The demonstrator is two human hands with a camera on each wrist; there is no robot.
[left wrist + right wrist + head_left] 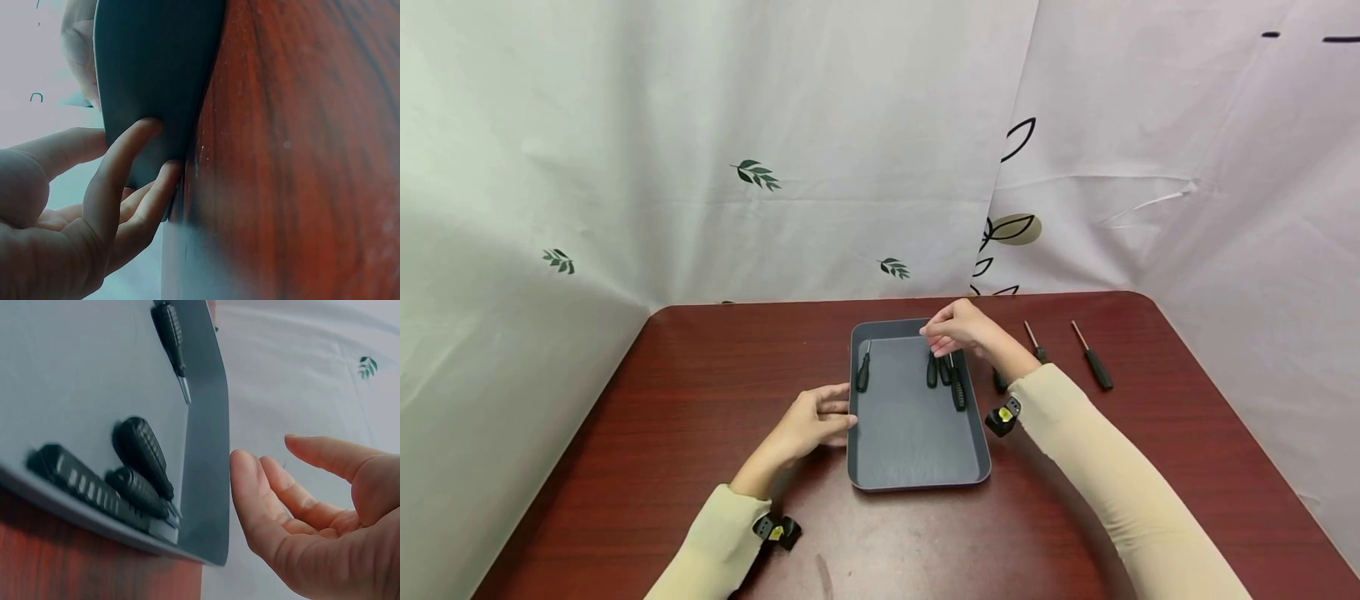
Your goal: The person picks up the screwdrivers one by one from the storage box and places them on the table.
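Touches gray tray (913, 446) at nine o'clock with spread left hand (812, 418); has right hand (959, 327), thumb parted (pinching nothing), nearer three in-tray screwdrivers (945, 372) at its six o'clock, pointing toward twelve.

One high, two close
Head view faces forward-down past both hands (808, 421) (967, 327); wrist views look along each; all share the tray (913, 450).

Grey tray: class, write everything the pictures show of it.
The rectangular grey tray has rounded corners, low walls and a smooth-looking floor; metal or plastic is unclear. It lies upright on the reddish-brown table. One black-handled screwdriver rests near its left wall, three more toward its far right corner. The left hand touches its left wall; the right hand hides part of its far end.
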